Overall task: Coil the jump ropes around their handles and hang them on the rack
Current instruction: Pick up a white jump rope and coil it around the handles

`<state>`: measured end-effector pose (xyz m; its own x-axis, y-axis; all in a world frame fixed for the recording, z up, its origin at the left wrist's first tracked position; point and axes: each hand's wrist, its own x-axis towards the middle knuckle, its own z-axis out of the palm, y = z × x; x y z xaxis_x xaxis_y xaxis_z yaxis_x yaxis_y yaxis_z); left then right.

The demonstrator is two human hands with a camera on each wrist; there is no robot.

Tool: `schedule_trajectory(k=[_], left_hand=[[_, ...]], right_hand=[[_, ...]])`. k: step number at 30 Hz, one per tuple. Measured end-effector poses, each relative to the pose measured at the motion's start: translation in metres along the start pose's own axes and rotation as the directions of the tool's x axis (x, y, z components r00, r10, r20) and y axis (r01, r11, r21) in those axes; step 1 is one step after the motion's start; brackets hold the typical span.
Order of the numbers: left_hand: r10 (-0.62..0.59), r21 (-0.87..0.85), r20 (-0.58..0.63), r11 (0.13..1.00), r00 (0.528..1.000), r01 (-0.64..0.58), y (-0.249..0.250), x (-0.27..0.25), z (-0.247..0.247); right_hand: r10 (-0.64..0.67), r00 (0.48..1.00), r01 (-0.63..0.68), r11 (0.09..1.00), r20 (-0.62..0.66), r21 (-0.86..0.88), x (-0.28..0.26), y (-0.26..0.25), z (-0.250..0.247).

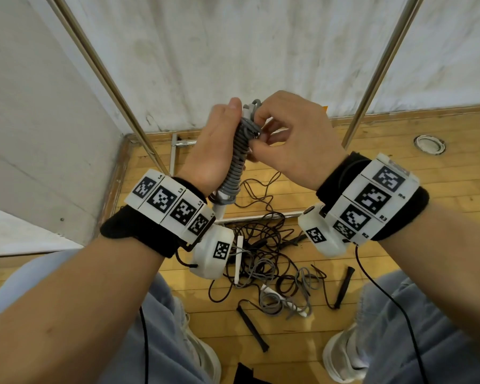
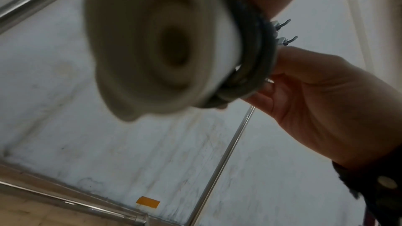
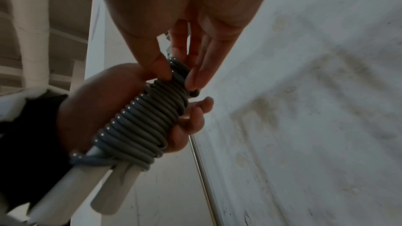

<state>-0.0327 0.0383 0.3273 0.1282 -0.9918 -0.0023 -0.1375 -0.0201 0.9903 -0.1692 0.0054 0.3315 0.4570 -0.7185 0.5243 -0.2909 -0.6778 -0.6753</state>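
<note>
Standing over a yellow wooden plank floor (image 1: 399, 167), you face a stained white wall (image 1: 233, 51) with the two slanted chrome tubes of a metal rack (image 1: 100, 67) rising at 11 and 1 o'clock. At 6 o'clock, between your pale shoes (image 1: 341, 356), a loose tangle of black and grey jump ropes (image 1: 263, 259) lies on the floor with black handles (image 1: 252, 327) scattered around it. At centre you hold the grey jump rope coiled tightly round its two white plastic handles (image 1: 237, 159), tilted, with the handle ends pointing toward 7 o'clock. Your left hand (image 1: 214, 145) has its grip wrapped round the coiled bundle from the 9 o'clock side. Your right hand (image 1: 291, 139) has its grip clamped as a pinch on the topmost grey turns, thumb and fingertips (image 3: 161, 68) pressing the cord near the bundle's upper end.
</note>
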Motion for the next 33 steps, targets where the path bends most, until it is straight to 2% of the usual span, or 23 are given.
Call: schedule_trajectory(k=[2,7,15,22,29,33], left_hand=[[-0.083,-0.003,0.079,0.996,0.993,0.084,-0.0016,0.0017,0.0006],[0.022,0.114,0.003,0.993,1.000,-0.022,-0.0018,-0.0004,0.0021],[-0.012,-0.005,0.003,1.000,1.000,0.012,-0.0001,0.0000,0.0034],[-0.001,0.017,0.038,1.000,0.999,0.001,0.0027,-0.0023,0.0066],[0.006,-0.030,0.060,1.000,0.998,-0.004,0.0019,-0.0019,0.0086],[-0.013,-0.088,0.024,0.996,1.000,0.015,0.0030,0.0029,0.0043]], right_hand=[[0.001,1.000,-0.001,0.999,0.002,-0.036,-0.0010,0.0002,0.0001],[-0.015,1.000,0.015,0.996,-0.002,-0.086,-0.0019,-0.0013,0.0039],[0.014,0.999,-0.018,0.990,-0.030,-0.143,0.0041,-0.0027,-0.0007],[0.046,0.999,-0.046,0.979,-0.001,-0.196,0.0045,-0.0016,-0.0029],[-0.068,0.997,0.055,0.955,-0.036,-0.290,-0.0003,-0.0041,0.0008],[-0.129,0.989,0.106,0.959,-0.071,-0.261,-0.0055,-0.0004,0.0044]])
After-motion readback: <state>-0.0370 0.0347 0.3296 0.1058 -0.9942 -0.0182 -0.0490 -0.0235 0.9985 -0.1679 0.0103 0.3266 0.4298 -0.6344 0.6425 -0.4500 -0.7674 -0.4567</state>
